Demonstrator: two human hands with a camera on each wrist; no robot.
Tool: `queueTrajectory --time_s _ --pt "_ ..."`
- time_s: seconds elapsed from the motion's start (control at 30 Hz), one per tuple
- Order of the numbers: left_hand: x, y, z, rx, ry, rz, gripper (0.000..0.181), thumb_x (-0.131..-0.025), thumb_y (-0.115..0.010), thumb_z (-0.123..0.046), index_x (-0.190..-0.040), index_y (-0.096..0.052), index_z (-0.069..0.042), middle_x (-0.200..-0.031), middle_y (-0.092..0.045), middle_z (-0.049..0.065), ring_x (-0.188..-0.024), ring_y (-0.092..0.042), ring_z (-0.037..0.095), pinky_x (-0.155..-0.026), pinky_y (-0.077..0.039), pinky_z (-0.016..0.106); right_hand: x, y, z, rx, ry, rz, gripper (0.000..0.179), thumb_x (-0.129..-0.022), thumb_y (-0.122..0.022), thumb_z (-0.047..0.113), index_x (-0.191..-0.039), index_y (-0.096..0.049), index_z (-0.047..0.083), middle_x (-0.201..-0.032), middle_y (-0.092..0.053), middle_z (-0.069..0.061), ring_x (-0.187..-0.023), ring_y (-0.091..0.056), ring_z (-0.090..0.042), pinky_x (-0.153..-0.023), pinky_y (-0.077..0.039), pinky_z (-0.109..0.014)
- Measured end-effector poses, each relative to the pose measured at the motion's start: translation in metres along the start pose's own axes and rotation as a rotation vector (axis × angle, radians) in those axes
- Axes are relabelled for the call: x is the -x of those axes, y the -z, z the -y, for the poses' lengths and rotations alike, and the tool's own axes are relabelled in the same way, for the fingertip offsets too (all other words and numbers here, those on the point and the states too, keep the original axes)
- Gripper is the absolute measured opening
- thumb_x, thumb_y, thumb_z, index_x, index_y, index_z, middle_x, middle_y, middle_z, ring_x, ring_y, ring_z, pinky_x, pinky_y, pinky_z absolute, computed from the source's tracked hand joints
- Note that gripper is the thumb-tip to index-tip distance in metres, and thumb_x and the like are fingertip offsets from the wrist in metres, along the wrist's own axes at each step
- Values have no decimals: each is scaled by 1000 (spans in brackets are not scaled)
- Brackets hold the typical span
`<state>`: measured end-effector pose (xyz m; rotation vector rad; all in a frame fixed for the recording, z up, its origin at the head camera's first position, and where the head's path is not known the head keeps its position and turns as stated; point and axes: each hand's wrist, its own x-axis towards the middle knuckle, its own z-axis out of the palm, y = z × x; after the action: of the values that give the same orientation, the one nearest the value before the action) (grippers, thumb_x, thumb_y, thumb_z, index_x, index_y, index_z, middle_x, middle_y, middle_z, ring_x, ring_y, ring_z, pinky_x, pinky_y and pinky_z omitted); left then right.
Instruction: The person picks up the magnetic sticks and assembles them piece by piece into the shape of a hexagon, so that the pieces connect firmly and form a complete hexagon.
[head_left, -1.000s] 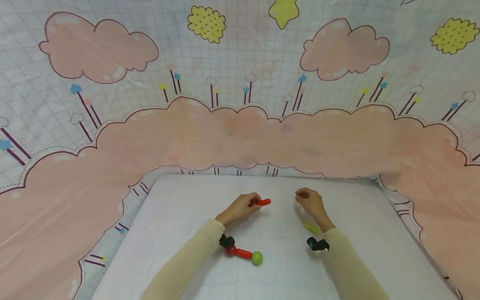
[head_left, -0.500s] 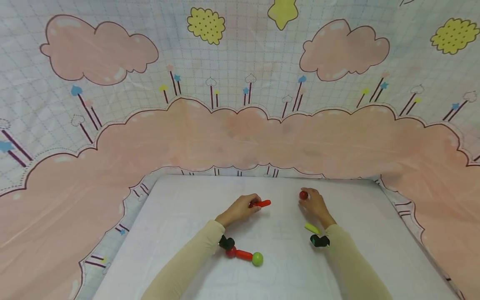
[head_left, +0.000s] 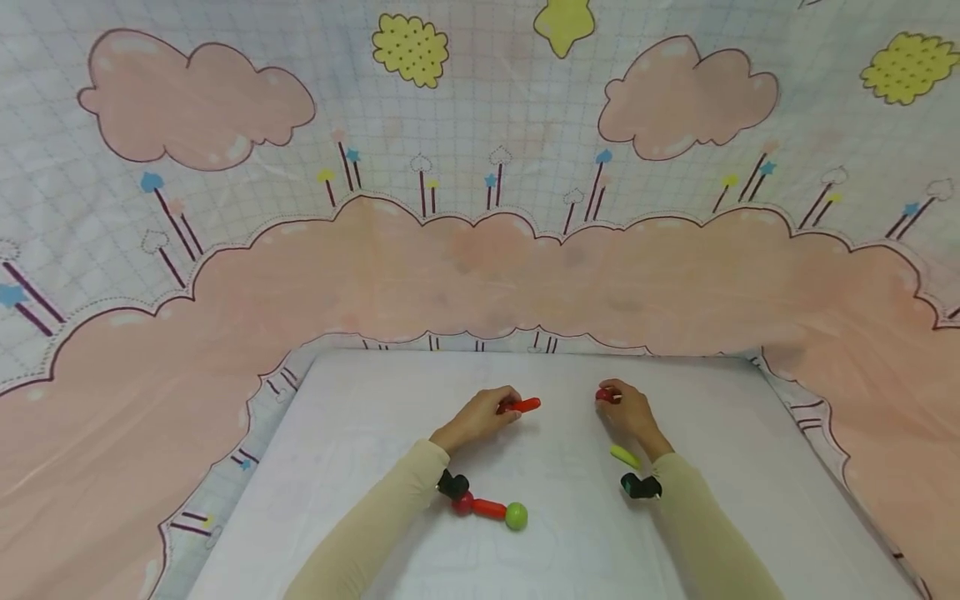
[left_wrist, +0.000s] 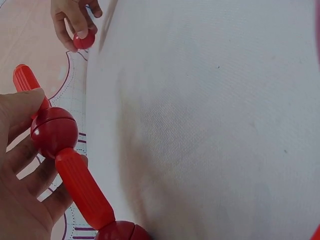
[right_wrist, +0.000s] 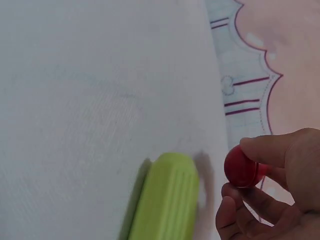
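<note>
My left hand holds a chain of toy pieces over the white table. In the left wrist view a red rod under my thumb runs into a red ball. A second red rod joins that ball to another red ball at the bottom edge. In the head view only one red rod shows plainly; my hand hides most of the chain. To the right, my right hand pinches a single red ball between thumb and fingers, apart from the chain.
A yellow-green rod lies beside my right wrist. Nearer me, a red ball, a red rod and a green ball lie in line on the white table. A cloud-patterned cloth hangs behind.
The red ball in my right hand, hidden by the fingers a second ago, came into sight and has since turned between the fingers. My left hand has stayed almost still.
</note>
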<state>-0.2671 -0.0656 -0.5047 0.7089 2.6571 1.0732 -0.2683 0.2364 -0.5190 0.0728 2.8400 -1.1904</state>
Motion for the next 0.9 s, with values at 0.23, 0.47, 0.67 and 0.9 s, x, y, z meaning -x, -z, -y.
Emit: queueTrajectory --time_s 0.23,0.47,0.67,0.9 --pt "1 0 3 6 -14 -14 21 -95 -66 -19 -115 -63 -15 -92 -61 0 -83 -51 14 -68 -43 24 9 1 15 -35 64 -30 41 -95 -64 15 -133 -54 5 -131 -58 -23 -114 -57 -35 -96 -48 -48" --pt "0 0 3 14 7 -7 21 -95 -66 -20 -115 -62 -15 -93 -61 0 -83 -51 15 -68 -43 24 21 -1 29 -90 104 -46 41 -93 -67 15 -131 -56 6 -127 -61 -20 -112 -59 -34 -89 -52 -43" --pt "0 0 2 -3 -14 -7 21 -94 -67 -19 -115 -63 -15 -92 -60 0 -83 -51 15 -68 -42 24 30 -8 40 -99 117 -35 41 -92 -69 16 -131 -58 8 -127 -62 -17 -111 -59 -32 -89 -51 -42" --pt "-1 -1 1 17 4 -6 20 -94 -66 -20 -114 -63 -17 -92 -60 -1 -84 -52 15 -70 -43 25 37 -16 50 -126 147 -45 41 -90 -71 15 -129 -59 9 -122 -65 -14 -109 -60 -29 -86 -51 -40"
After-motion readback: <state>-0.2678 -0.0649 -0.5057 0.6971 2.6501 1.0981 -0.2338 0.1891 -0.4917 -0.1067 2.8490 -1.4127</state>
